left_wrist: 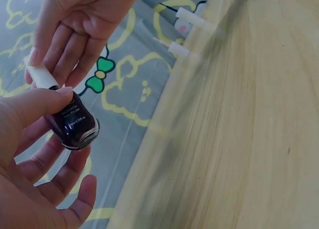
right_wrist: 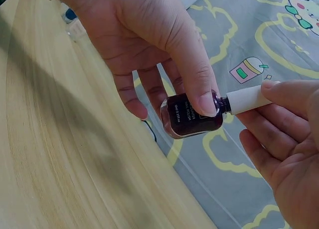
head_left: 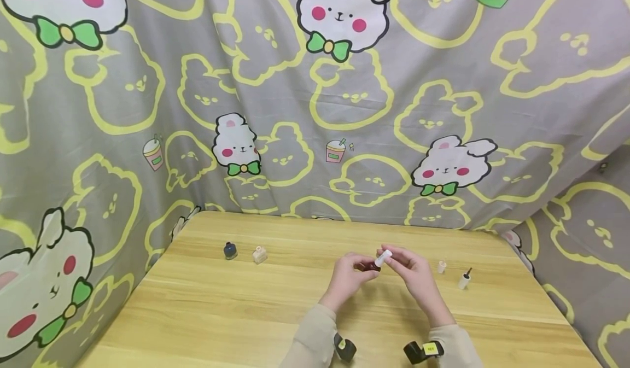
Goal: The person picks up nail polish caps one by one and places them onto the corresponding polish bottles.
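The nail polish bottle, dark red, is in your left hand, held up off the bench; your left thumb presses on its front and the fingers bend behind it, some a bit spread; your right hand pinches the white cap between thumb and fingers, with little gap left; the cap is at the bottle's neck, and a bit of black shows between them; I cannot tell how tight it is; on your left stand a blue bottle and a pale bottle, near each other; on your right are a small cap and a bigger cap, brushes up.
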The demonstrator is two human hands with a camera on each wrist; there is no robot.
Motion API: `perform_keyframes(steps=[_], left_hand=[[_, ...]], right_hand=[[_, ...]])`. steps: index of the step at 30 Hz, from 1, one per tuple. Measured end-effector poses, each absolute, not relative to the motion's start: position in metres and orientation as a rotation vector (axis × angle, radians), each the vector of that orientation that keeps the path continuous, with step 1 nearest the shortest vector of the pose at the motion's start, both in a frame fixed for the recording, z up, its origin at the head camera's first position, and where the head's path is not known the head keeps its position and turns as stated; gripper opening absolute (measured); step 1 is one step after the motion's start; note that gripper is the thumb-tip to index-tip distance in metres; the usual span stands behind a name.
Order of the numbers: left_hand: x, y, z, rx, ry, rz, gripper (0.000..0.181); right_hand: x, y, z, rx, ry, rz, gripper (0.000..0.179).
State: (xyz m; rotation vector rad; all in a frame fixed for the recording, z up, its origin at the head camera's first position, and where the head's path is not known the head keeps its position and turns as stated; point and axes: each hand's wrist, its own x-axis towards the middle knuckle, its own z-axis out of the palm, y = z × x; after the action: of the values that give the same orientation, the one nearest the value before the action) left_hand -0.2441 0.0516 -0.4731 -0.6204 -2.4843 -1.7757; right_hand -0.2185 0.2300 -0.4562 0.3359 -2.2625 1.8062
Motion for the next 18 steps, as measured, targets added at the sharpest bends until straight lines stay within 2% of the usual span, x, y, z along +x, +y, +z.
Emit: perform_keyframes(steps=[18], left_hand=[[-0.243, 0.056, -0.473, -0.633, -2.446, -1.729, 0.018]], right_hand=[[-0.218, 0.219, -0.455, -0.028, -2.162, 1.785, 0.023]])
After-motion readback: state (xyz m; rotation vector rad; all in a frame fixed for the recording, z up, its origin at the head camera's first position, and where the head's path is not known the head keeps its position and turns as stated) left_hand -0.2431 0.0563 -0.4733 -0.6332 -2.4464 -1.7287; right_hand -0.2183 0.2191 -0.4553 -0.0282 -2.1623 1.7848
